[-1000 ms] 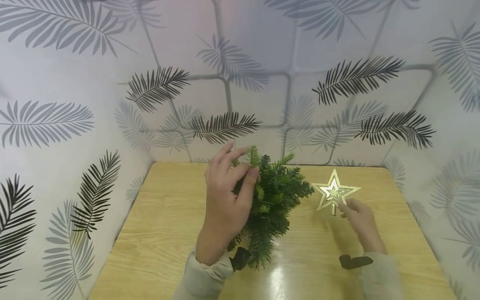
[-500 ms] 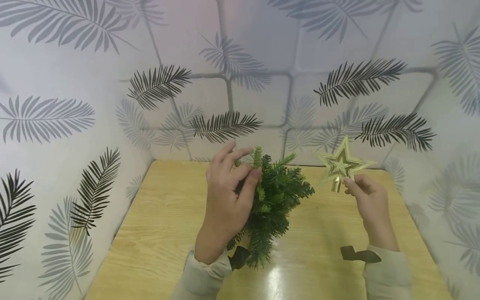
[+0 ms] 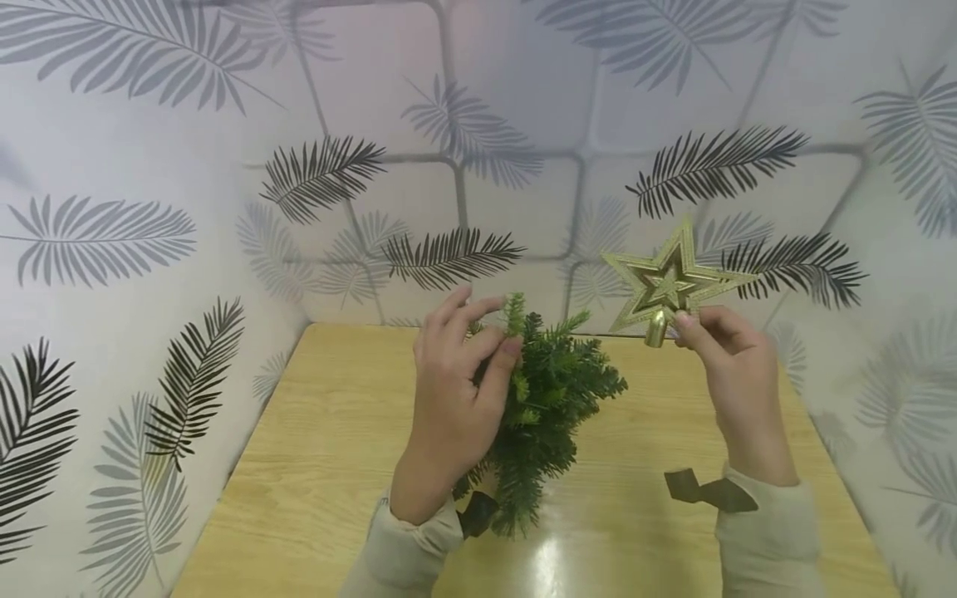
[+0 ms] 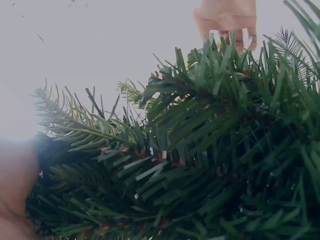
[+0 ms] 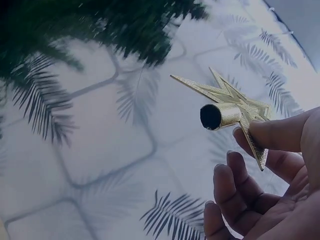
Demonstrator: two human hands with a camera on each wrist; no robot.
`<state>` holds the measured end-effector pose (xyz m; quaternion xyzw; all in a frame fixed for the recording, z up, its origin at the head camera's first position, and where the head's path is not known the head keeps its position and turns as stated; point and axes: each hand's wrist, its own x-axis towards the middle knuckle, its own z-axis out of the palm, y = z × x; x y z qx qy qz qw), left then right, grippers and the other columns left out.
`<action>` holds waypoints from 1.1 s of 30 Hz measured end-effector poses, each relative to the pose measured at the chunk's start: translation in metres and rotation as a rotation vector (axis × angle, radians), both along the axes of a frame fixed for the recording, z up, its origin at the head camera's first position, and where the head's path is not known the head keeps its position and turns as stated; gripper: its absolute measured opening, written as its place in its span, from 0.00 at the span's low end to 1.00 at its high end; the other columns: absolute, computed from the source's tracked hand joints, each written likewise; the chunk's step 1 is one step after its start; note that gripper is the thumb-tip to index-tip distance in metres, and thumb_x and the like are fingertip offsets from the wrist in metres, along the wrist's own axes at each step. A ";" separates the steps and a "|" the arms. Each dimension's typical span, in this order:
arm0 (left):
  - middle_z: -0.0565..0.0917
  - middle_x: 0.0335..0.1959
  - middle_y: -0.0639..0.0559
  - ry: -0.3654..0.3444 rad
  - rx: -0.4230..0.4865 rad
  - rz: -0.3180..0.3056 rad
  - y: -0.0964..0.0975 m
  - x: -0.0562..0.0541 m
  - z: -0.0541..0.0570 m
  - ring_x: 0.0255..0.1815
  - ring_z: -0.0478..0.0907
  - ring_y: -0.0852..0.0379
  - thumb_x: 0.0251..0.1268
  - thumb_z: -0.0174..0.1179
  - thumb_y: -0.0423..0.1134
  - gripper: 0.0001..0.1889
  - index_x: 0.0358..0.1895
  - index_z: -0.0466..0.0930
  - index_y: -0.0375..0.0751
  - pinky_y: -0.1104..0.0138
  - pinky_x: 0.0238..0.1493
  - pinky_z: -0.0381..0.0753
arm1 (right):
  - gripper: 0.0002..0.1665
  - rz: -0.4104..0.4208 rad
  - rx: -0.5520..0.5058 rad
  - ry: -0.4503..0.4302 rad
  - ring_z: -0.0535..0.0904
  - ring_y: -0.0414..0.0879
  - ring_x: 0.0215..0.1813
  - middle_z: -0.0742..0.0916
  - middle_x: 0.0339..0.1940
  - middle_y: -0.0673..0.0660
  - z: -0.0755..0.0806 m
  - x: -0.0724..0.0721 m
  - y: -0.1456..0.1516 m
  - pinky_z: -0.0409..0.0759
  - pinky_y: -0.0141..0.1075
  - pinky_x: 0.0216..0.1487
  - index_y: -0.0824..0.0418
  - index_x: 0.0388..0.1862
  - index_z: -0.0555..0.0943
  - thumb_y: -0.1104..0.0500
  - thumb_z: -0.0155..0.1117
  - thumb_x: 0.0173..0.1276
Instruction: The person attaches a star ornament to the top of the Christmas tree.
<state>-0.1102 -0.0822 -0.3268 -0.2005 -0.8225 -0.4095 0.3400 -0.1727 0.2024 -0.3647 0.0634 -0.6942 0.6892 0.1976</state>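
Note:
A small artificial Christmas tree [image 3: 553, 399] stands near the middle of the table, its lower part hidden by branches and my left forearm. My left hand [image 3: 459, 382] pinches the light green tip sprig [image 3: 514, 314] at its top between thumb and forefinger. Right of the tree and above the table, my right hand [image 3: 740, 370] holds a gold star tree topper [image 3: 668, 282] by a lower point. In the right wrist view the topper's hollow round socket [image 5: 212, 117] shows its dark opening. Dense green branches [image 4: 200, 130] fill most of the left wrist view.
The light wooden table [image 3: 321, 432] has its back edge against a wall [image 3: 516, 199] with a feather-leaf pattern. Similar patterned walls flank it left and right. Dark straps [image 3: 710, 490] sit at both cuffs.
My right hand has risen with the star, which has turned and tilted, its socket now higher and slightly left. My left hand keeps its pinch on the sprig.

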 end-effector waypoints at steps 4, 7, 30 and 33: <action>0.82 0.62 0.45 -0.010 -0.009 -0.002 0.000 -0.001 0.000 0.79 0.60 0.45 0.80 0.56 0.41 0.17 0.27 0.82 0.45 0.31 0.72 0.48 | 0.08 0.056 -0.084 0.069 0.81 0.45 0.35 0.86 0.31 0.53 0.020 0.004 -0.012 0.79 0.33 0.49 0.74 0.36 0.83 0.68 0.69 0.72; 0.82 0.62 0.45 -0.018 -0.005 -0.003 0.000 0.000 0.000 0.79 0.60 0.46 0.80 0.56 0.41 0.17 0.27 0.82 0.45 0.32 0.73 0.48 | 0.04 0.084 -0.095 0.095 0.83 0.46 0.36 0.86 0.33 0.54 0.033 0.003 -0.019 0.80 0.34 0.49 0.70 0.35 0.85 0.69 0.68 0.72; 0.82 0.63 0.46 -0.038 -0.009 -0.026 -0.004 0.001 -0.001 0.80 0.58 0.49 0.80 0.56 0.42 0.17 0.27 0.83 0.48 0.29 0.73 0.41 | 0.04 0.335 -0.128 0.333 0.82 0.46 0.36 0.86 0.34 0.54 0.090 -0.005 -0.084 0.81 0.36 0.46 0.69 0.35 0.87 0.72 0.68 0.70; 0.82 0.63 0.47 -0.045 -0.010 -0.029 -0.003 0.001 -0.002 0.80 0.57 0.50 0.80 0.55 0.42 0.17 0.27 0.83 0.48 0.28 0.73 0.40 | 0.04 0.344 -0.116 0.359 0.82 0.47 0.36 0.86 0.32 0.54 0.094 -0.004 -0.090 0.81 0.36 0.47 0.71 0.35 0.86 0.70 0.70 0.70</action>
